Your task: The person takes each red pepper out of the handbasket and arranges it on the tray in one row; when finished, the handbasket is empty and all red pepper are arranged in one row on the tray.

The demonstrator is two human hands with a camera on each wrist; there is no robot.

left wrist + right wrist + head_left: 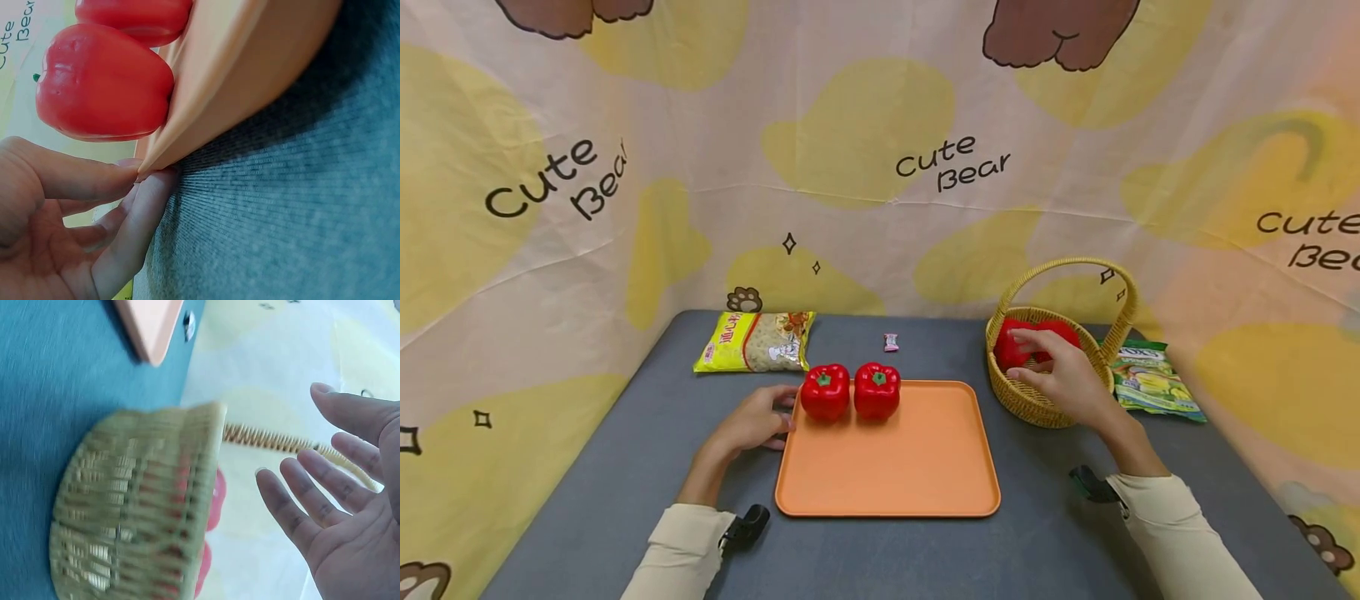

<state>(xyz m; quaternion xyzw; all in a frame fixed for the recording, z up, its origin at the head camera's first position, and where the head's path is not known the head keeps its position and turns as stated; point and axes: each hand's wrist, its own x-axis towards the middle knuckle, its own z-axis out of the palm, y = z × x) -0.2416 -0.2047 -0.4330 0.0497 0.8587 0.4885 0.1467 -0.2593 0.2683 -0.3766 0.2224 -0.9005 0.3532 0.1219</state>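
Two red bell peppers (825, 393) with green stems stand side by side at the back left of an orange tray (917, 467). My left hand (756, 421) pinches the tray's left rim near its back corner, thumb on top and a finger beneath, as the left wrist view shows. Over the wicker basket (1033, 408) at the right hovers my right hand (1063, 375), its fingers spread and nothing in them. More red bell peppers (1011, 350) lie inside the basket, partly hidden behind that hand in the head view and behind the woven wall in the right wrist view.
A yellow food bag (756, 342) lies behind the tray at the left. One small wrapped candy (891, 342) sits at the back middle. Beside the basket is a green snack packet (1153, 379). The basket's tall arched handle (1067, 261) rises above its rim. Printed cloth walls (850, 167) enclose the table.
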